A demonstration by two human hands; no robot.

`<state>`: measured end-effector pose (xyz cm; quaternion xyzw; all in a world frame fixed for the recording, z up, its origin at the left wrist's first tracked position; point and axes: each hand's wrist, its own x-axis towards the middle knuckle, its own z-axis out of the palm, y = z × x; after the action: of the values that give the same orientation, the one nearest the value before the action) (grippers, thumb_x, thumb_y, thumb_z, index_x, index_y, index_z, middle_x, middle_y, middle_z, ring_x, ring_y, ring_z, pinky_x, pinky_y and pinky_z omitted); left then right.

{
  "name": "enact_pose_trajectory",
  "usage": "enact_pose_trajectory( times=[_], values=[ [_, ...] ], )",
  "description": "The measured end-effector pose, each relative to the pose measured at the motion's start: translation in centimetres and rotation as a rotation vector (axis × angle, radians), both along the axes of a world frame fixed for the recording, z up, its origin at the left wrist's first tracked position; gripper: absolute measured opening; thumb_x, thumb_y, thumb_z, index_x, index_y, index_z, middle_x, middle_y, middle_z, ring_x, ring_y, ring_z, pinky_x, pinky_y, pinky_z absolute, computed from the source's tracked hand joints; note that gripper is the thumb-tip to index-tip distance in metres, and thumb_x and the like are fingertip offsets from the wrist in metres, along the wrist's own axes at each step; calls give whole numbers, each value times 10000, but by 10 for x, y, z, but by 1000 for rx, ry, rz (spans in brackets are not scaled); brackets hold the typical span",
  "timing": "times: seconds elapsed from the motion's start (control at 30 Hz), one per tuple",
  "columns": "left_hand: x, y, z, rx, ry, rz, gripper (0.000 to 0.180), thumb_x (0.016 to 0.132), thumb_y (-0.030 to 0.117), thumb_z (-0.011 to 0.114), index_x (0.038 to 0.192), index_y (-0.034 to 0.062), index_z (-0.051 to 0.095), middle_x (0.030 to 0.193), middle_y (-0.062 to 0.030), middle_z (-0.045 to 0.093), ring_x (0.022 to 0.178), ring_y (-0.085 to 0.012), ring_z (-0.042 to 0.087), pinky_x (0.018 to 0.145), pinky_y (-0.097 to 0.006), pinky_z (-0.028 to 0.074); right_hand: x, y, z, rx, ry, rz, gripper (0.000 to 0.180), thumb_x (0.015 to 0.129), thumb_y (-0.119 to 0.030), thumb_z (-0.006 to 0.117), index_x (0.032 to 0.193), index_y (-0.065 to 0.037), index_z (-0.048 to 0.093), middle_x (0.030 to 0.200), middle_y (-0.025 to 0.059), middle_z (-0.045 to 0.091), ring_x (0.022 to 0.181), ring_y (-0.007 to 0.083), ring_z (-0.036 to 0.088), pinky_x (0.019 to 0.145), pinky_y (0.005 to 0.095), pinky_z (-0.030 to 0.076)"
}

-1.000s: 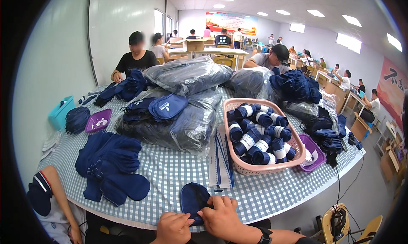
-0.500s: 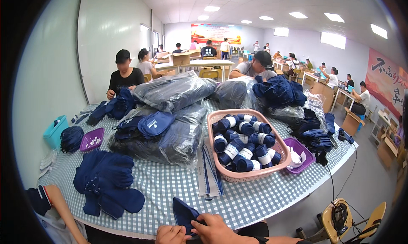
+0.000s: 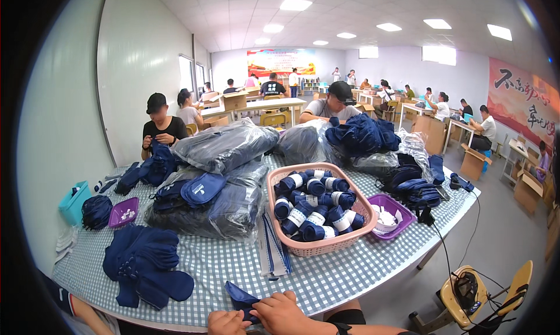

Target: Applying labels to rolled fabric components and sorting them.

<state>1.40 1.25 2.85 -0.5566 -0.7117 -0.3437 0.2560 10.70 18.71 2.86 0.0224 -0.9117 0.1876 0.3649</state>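
At the near edge of the table a navy fabric piece (image 3: 240, 295) narrows to a pointed end lying away from me. My left hand (image 3: 227, 323) grips its near part with curled fingers. Over the same part, my right hand (image 3: 282, 313) closes from the right, its fingers bent down onto the cloth. Both hands hide how the near end is folded or rolled. Just beyond, flat white and navy strips (image 3: 274, 247) lie beside a pink basket (image 3: 366, 233) of rolled navy bundles with white paper bands. A pile of navy cloth pieces (image 3: 149, 265) spreads to the left.
Plastic-wrapped navy stacks (image 3: 227, 145) rise mid-table. Purple trays, one at right (image 3: 402, 229) and one at left (image 3: 131, 205), hold small white pieces. A teal bin (image 3: 74, 204) stands far left. Two co-workers sit across; another person's arm (image 3: 90, 314) shows lower left. A yellow chair (image 3: 458, 303) stands right.
The view has shifted, so the table sits further left and lower in it. Less of the fabric shows beyond my hands. The co-worker across on the left has raised both hands.
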Motion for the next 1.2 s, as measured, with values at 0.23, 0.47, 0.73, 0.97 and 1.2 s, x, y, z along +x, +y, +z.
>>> enact_pose_trajectory(
  times=[0.23, 0.47, 0.73, 0.97, 1.2],
  values=[
    [1, 2, 2, -87, -169, 221, 181, 787, 66, 693, 945, 64, 782, 878, -93, 744, 838, -332, 654, 783, -456, 446, -12, -4, -5, -17, 21, -86, 238, 920, -257, 673, 739, -102, 661, 751, 122, 608, 721, 324, 589, 733, 474, 417],
    [0, 4, 6, -162, -189, 326, 188, 797, 109, 655, 916, 112, 801, 852, -75, 741, 853, -328, 617, 771, -509, 382, -17, -3, 1, -29, -51, -156, 311, 912, -284, 674, 676, -81, 678, 728, 145, 611, 696, 357, 621, 693, 505, 447],
    [-5, 6, 11, -273, -282, 364, 180, 817, 168, 650, 886, 135, 813, 878, -87, 741, 914, -331, 617, 810, -529, 398, -26, 0, 1, -136, -105, -170, 217, 891, -260, 683, 801, -76, 612, 715, 133, 617, 694, 344, 613, 698, 485, 445],
    [-12, 6, 9, -341, -311, 308, 225, 807, 164, 637, 945, 123, 810, 950, -90, 751, 967, -335, 620, 844, -532, 395, -9, 1, 2, 35, 130, -34, 191, 877, -251, 695, 823, -98, 593, 783, 85, 600, 751, 294, 596, 751, 437, 435],
    [2, -5, 15, -321, -325, 264, 239, 783, 162, 631, 938, 136, 810, 948, -71, 751, 974, -316, 611, 854, -547, 355, 28, 7, 20, 180, 130, 220, 241, 843, -266, 711, 946, -68, 619, 998, 96, 594, 855, 275, 571, 826, 426, 419]
  ],
)
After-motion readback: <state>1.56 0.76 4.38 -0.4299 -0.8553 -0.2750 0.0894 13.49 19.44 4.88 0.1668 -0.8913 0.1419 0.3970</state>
